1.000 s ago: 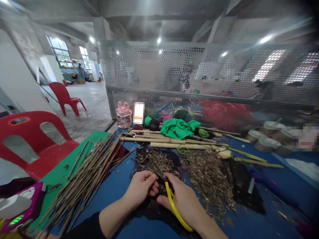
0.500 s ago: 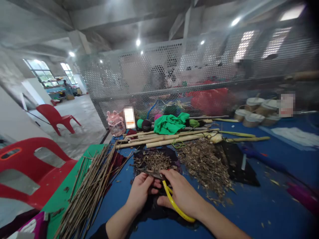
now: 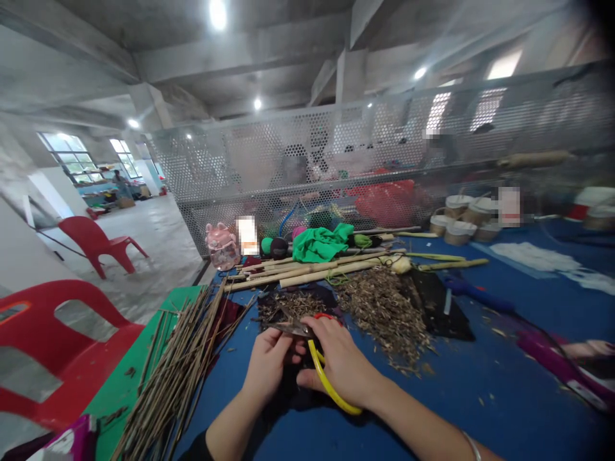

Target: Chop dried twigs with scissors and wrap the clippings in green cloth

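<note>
My right hand [image 3: 339, 352] is wrapped around a pair of scissors with yellow handles [image 3: 329, 384]. The metal blades [image 3: 294, 328] point left, parted, just above the fingertips of my left hand. Thumb and fingers of my left hand [image 3: 266, 362] are pinched together close under the blades; what they hold is too small to make out. Beyond both hands, short brown plant cuttings [image 3: 298, 302] lie on a dark cloth [image 3: 331, 296]. A larger heap of cuttings [image 3: 384, 314] spreads to the right.
A bundle of long thin dry stalks [image 3: 166, 378] lies at the left. Thicker pale canes [image 3: 312, 276], a green cloth [image 3: 321, 243] and a pink jar [image 3: 223, 246] line the back, before a perforated metal screen [image 3: 240, 153]. A blue-handled tool [image 3: 480, 294] and paper cups [image 3: 459, 230] are at the right.
The scissor blades have spread apart, and a bit of red now shows behind my right hand. My view has shifted up and to the right. Both hands stay near the same spot.
</note>
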Action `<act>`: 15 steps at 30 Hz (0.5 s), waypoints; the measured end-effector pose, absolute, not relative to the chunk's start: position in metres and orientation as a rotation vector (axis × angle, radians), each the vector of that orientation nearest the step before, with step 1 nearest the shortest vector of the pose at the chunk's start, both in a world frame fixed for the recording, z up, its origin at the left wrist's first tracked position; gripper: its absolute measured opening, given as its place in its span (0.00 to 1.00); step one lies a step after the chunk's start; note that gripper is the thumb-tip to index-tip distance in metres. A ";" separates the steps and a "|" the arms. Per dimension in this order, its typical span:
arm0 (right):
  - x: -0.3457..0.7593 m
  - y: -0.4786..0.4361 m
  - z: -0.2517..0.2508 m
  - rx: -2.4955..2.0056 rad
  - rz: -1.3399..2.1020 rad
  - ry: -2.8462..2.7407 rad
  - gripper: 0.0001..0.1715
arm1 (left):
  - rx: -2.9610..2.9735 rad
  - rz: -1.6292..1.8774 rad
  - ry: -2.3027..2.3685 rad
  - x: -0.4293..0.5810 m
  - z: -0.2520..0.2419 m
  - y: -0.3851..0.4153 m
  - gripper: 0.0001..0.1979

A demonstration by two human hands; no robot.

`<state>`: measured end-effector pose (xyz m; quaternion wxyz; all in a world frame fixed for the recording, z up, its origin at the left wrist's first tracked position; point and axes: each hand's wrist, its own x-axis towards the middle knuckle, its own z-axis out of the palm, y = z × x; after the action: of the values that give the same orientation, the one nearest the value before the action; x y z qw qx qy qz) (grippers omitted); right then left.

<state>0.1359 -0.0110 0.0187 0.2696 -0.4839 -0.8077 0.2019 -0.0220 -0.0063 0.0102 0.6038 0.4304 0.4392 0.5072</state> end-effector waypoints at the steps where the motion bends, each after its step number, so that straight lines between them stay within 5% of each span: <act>1: 0.136 -0.011 0.018 -1.301 0.545 -2.176 0.46 | 1.023 1.170 1.023 -0.022 0.011 -0.007 0.16; 15: 0.137 -0.008 0.014 -1.333 0.659 -2.172 0.26 | 1.106 1.186 1.075 -0.023 0.003 -0.001 0.15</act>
<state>0.1371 -0.0080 0.0138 0.2520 -0.4901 -0.7985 0.2422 -0.0233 -0.0011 0.0032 0.5629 0.4699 0.4564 0.5040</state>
